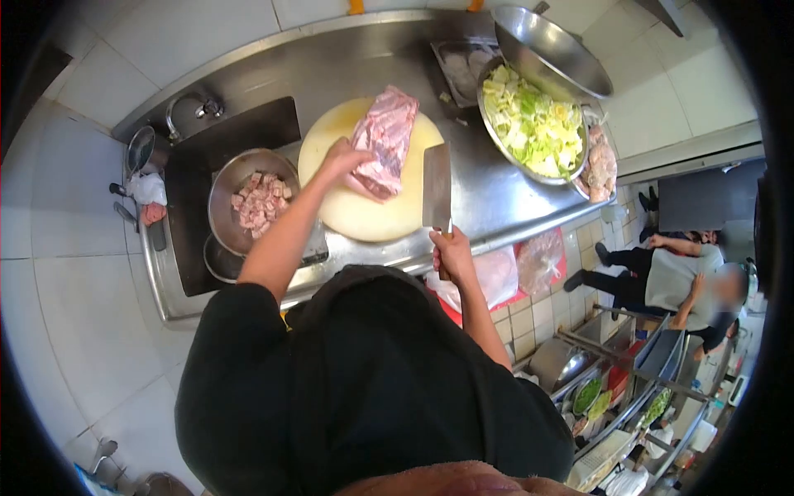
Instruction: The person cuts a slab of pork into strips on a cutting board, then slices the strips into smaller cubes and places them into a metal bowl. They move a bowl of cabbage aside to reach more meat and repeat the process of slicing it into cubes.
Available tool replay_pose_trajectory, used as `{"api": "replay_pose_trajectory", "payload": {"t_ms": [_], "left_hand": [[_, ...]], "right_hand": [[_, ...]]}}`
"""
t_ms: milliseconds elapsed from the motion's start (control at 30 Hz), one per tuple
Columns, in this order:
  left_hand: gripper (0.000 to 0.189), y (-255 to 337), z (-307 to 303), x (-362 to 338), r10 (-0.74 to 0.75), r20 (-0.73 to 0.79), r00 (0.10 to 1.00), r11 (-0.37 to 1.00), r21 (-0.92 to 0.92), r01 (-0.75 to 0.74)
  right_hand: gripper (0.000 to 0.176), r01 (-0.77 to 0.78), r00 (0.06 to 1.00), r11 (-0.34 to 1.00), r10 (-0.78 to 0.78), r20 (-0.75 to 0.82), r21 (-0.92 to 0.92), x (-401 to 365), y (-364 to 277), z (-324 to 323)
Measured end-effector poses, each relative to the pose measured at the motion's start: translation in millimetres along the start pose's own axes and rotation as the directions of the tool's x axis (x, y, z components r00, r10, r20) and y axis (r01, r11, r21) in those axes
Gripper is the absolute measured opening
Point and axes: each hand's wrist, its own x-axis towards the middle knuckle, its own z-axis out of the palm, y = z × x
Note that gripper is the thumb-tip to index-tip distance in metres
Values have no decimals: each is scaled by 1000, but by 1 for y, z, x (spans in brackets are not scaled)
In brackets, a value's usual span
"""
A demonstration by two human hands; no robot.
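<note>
On a round cutting board (364, 221) lies a slab of raw meat (389, 136), pale pink with white fat. My left hand (341, 160) rests on the meat's lower left side, its fingers reaching over the edge and pressing on it. In my right hand (453, 253) is the handle of a cleaver (437, 186); the wide blade points away from me at the board's right edge, apart from the meat. Left of the board, a metal bowl (222, 207) holds cubed raw meat (263, 201).
The metal bowl stands in the sink (186, 248), below a faucet (174, 124). At right, chopped cabbage (529, 120) fills a large bowl beside a tilted steel bowl (554, 54) and more raw meat (600, 165). Bagged items (488, 277) sit below the counter edge. Another person (678, 277) stands at far right.
</note>
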Motion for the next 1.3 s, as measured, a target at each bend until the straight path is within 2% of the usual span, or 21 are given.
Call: {"api": "replay_pose_trajectory", "payload": {"t_ms": [67, 133, 233, 333, 400, 433, 500, 567, 600, 667, 700, 800, 1000, 1067, 1133, 1167, 1200, 1267, 1300], "left_hand": [[63, 17, -7, -26, 44, 108, 993, 995, -90, -34], [58, -6, -2, -16, 37, 90, 995, 985, -174, -21], [52, -30, -8, -16, 27, 191, 981, 885, -461, 65], [51, -29, -34, -21, 15, 210, 978, 891, -446, 82], [52, -26, -52, -14, 7, 174, 985, 978, -208, 30], [53, -24, -56, -10, 8, 152, 988, 997, -81, 4], [56, -25, -53, -14, 138, -23, 990, 978, 160, -133], [59, -39, -48, -17, 245, -127, 961, 913, 365, -185], [59, -48, -44, -16, 293, -158, 943, 903, 369, -219], [57, -63, -36, -17, 380, -211, 901, 880, 381, -282], [54, -47, -28, -38, 413, -290, 863, 793, 581, -184], [53, -55, -24, -36, 411, -310, 857, 835, 506, -217], [49, -29, -24, -35, 503, -315, 805, 742, 634, -216], [46, -6, -26, -22, 562, -271, 781, 718, 628, -299], [44, 33, -26, -7, 622, -212, 754, 682, 619, -389], [41, 59, -24, -3, 643, -178, 745, 673, 596, -438], [39, 88, -22, 4, 634, -154, 758, 695, 543, -471], [36, 145, -16, 24, 623, -106, 775, 732, 429, -529], [34, 175, -9, 35, 640, -87, 764, 732, 373, -570]], "right_hand": [[23, 29, 998, 999, -30, -49, -21, -3, -15, 3], [22, 52, 994, 998, -55, -98, -30, 0, -19, 2], [25, 84, 984, 989, -102, -146, -125, 4, -32, -7], [27, 96, 969, 975, -137, -205, -198, 7, -35, -17], [29, 119, 956, 960, -180, -231, -255, 15, -28, -28], [30, 159, 927, 914, -268, -262, -373, 25, -16, -36], [34, 211, 848, 777, -447, -284, -593, 52, 7, -50], [38, 105, 864, 758, -390, -317, -644, 50, -13, -50], [41, 48, 871, 745, -357, -337, -666, 50, -22, -51], [45, 64, 845, 713, -411, -342, -698, 65, -16, -57], [47, 66, 834, 699, -430, -345, -712, 71, -13, -60], [48, -9, 867, 654, -372, -333, -757, 79, -24, -64], [47, 165, 805, 552, -554, -212, -817, 114, -4, -101], [43, 233, 779, 546, -601, -181, -805, 123, 9, -121], [40, 300, 747, 550, -644, -167, -779, 129, 28, -146], [39, 273, 697, 544, -681, -226, -794, 128, 38, -157], [38, 249, 636, 535, -719, -280, -808, 126, 50, -169], [38, 267, 622, 567, -719, -310, -779, 121, 67, -195], [36, 324, 585, 538, -760, -283, -778, 120, 70, -200]]}}
